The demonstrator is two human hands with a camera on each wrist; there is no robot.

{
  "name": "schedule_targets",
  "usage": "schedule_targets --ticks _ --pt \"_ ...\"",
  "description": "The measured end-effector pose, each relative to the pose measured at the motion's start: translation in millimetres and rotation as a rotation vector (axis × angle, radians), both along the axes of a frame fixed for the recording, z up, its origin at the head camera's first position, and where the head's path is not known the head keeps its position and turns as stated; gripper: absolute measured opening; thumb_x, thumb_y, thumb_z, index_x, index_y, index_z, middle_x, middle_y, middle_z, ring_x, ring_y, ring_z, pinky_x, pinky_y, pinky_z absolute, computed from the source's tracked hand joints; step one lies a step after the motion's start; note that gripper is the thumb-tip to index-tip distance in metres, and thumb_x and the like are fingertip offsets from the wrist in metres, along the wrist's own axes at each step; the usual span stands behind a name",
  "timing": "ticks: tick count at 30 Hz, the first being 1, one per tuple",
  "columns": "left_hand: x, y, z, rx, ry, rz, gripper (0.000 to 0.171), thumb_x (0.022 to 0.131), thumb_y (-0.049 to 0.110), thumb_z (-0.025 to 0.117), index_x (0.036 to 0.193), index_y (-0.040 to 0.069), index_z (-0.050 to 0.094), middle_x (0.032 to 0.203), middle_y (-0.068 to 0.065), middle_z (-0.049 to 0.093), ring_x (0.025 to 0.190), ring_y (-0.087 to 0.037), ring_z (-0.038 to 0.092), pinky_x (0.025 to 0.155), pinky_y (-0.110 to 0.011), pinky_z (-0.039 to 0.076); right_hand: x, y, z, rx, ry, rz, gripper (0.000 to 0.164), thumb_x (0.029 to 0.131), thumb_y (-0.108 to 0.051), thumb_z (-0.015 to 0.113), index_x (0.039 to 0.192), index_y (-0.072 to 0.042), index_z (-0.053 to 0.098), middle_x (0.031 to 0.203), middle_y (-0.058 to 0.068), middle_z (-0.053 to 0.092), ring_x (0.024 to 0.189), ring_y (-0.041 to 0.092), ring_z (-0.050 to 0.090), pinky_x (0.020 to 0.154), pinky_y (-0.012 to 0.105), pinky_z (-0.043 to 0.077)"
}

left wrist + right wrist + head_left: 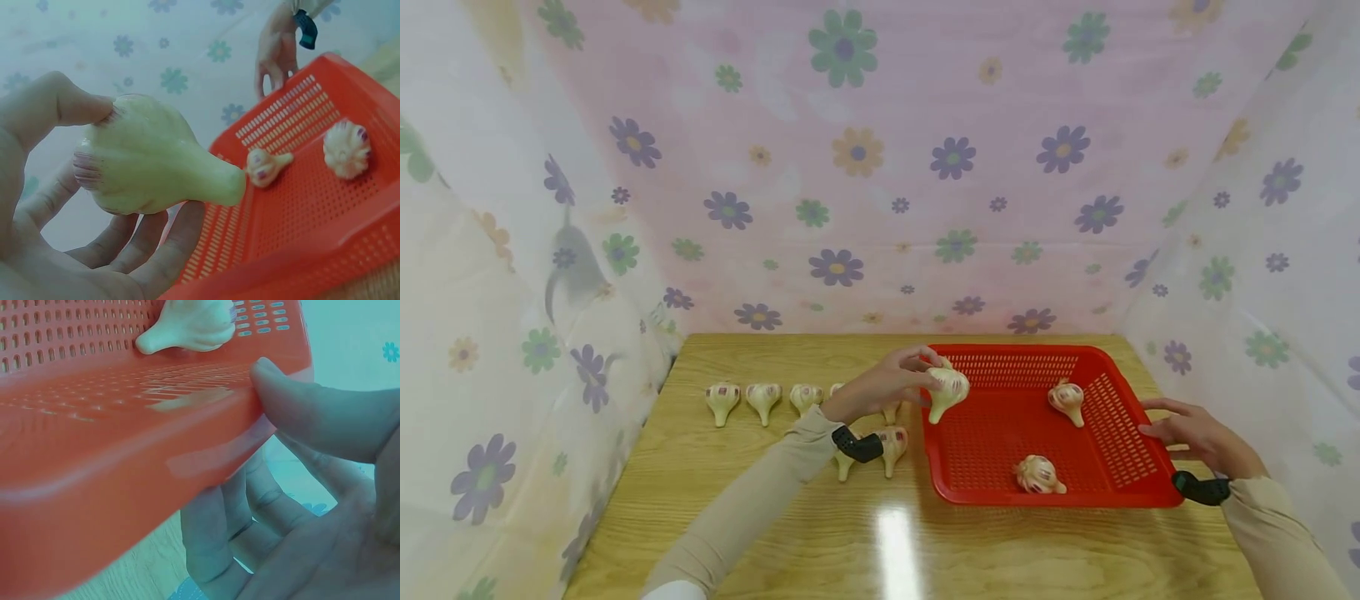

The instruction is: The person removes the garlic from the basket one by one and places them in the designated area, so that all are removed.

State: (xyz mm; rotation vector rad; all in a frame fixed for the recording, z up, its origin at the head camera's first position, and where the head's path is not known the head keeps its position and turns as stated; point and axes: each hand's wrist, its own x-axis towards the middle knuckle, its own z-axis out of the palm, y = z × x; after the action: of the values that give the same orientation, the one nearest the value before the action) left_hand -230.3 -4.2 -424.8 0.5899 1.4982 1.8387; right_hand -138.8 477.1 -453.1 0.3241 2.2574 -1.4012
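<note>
My left hand (883, 387) holds a garlic bulb (950, 389) above the left side of a red plastic basket (992, 437). In the left wrist view, the thumb presses the root end of this pale bulb and the fingers support it from below, its stem pointing right. Inside the basket lie two more bulbs, one at the right (1066, 402) and one near the front (1037, 475). At the basket's right side, my right hand (1213, 437) grips the rim; the right wrist view shows the thumb (312, 412) on top and fingers beneath.
On the wooden table (760, 517), left of the basket, several garlic bulbs (763, 400) stand in a back row, partly hidden by the left arm. Others (892, 448) lie in front, beside the left wrist's black band (857, 446). Flower-printed sheets (865, 208) enclose the table.
</note>
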Motion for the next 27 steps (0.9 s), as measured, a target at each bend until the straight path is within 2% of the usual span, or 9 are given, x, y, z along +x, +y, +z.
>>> schedule_targets --ticks 7,15,22,27 --pt "5.0 -34.4 -2.5 -0.023 0.003 0.042 0.019 0.090 0.005 0.061 0.107 0.007 0.053 0.116 -0.012 0.054 0.094 -0.026 0.059 0.085 -0.058 0.047 -1.7 -0.1 -2.5 0.006 0.003 -0.010 0.062 0.094 -0.023 0.059 0.138 0.007 0.028 0.103 0.013 0.068 0.089 0.032 0.065 0.080 0.053 0.051" --pt "9.1 -66.3 -10.6 -0.049 -0.012 0.104 0.019 0.090 0.004 0.062 0.107 0.007 0.054 0.122 -0.014 0.050 0.090 -0.025 0.059 0.081 -0.049 0.052 -0.9 2.7 -1.2 -0.016 -0.026 -0.013 0.058 0.094 -0.023 0.058 0.136 0.006 0.031 0.104 0.012 0.067 0.090 0.030 0.066 0.080 0.049 0.052" --pt "10.4 -90.5 -16.9 -0.051 0.009 0.136 0.018 0.091 0.004 0.061 0.106 0.008 0.053 0.124 -0.014 0.047 0.089 -0.025 0.058 0.085 -0.057 0.047 -1.3 2.9 -0.4 -0.011 -0.028 -0.014 0.057 0.094 -0.025 0.058 0.136 0.005 0.033 0.104 0.012 0.067 0.090 0.030 0.065 0.079 0.048 0.052" --pt "13.4 -104.1 -15.1 -0.049 0.003 0.156 0.016 0.091 0.003 0.060 0.105 0.009 0.053 0.125 -0.015 0.045 0.085 -0.024 0.058 0.083 -0.055 0.049 -2.1 2.8 -1.6 -0.017 -0.026 -0.010 0.054 0.095 -0.024 0.057 0.135 0.004 0.034 0.105 0.012 0.067 0.090 0.031 0.065 0.080 0.048 0.052"
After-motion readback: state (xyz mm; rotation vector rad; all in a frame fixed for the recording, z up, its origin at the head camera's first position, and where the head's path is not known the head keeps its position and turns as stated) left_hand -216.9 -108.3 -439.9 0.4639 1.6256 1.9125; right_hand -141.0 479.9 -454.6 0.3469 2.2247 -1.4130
